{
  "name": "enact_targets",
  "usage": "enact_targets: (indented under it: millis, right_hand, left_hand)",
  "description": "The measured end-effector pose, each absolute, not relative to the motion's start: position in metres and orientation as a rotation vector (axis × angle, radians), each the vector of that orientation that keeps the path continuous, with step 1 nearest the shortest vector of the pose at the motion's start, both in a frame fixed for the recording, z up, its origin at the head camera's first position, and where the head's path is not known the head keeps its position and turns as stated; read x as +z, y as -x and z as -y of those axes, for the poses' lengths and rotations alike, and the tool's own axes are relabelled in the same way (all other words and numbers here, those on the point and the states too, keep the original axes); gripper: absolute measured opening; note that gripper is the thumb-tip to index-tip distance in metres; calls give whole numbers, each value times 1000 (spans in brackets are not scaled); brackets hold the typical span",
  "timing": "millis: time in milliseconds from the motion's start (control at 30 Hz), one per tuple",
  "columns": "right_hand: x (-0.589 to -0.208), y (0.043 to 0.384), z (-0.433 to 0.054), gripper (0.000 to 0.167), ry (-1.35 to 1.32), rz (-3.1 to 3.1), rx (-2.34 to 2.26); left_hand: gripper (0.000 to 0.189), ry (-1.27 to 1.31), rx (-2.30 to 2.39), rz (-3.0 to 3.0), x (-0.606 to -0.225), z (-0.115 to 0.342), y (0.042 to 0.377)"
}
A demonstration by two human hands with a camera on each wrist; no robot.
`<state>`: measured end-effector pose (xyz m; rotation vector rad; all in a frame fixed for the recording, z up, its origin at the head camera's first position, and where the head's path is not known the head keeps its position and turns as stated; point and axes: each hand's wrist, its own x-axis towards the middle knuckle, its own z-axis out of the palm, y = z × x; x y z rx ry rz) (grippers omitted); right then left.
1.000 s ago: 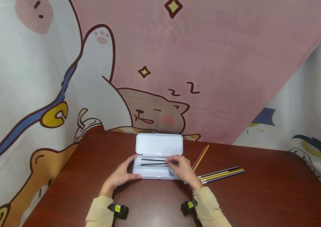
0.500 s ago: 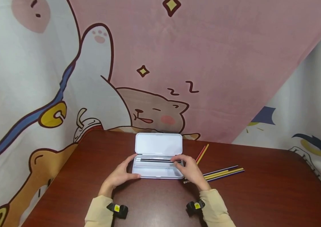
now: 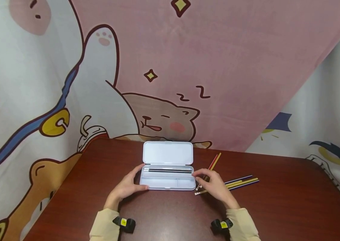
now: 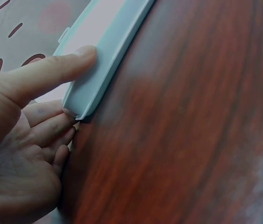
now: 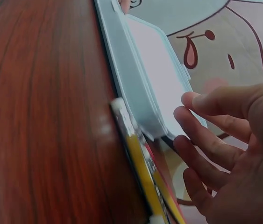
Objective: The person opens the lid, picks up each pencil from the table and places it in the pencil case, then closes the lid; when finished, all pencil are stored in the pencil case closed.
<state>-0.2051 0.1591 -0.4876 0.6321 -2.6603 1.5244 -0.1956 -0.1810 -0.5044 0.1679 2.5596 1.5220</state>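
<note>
A white pencil case [image 3: 162, 183] stands on the table with its lid [image 3: 168, 153] raised. Dark pencils [image 3: 170, 170] lie along its rear compartment. My left hand [image 3: 126, 186] holds the case's left end; in the left wrist view its thumb [image 4: 61, 70] lies on the near wall and the fingers sit at the end. My right hand [image 3: 215, 187] is beside the case's right end, fingers loosely bent and holding nothing. In the right wrist view, yellow pencils [image 5: 143, 170] with white erasers lie below that hand, close to the case.
Red and yellow pencils [image 3: 215, 161] lie slanted behind my right hand. Several blue and yellow pencils [image 3: 246, 182] extend to its right on the brown table [image 3: 287, 201]. A patterned cloth [image 3: 233, 73] hangs behind the table.
My right hand has laid a dark pencil in the rear compartment, let go, and moved right out of the case. The left hand stays on the left end.
</note>
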Motion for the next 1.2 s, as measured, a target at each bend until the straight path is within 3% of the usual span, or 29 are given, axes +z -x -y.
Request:
enact_targets:
  millis: [467,1200]
  right_hand:
    - [-485,198,-203,18,-673,2714,1551]
    - [-484,185,-259,17,-412,2819,1379]
  left_hand:
    - [90,-179,1530,-2557,-505,182,197]
    - [89,-168,1529,-2556,-504,181,196]
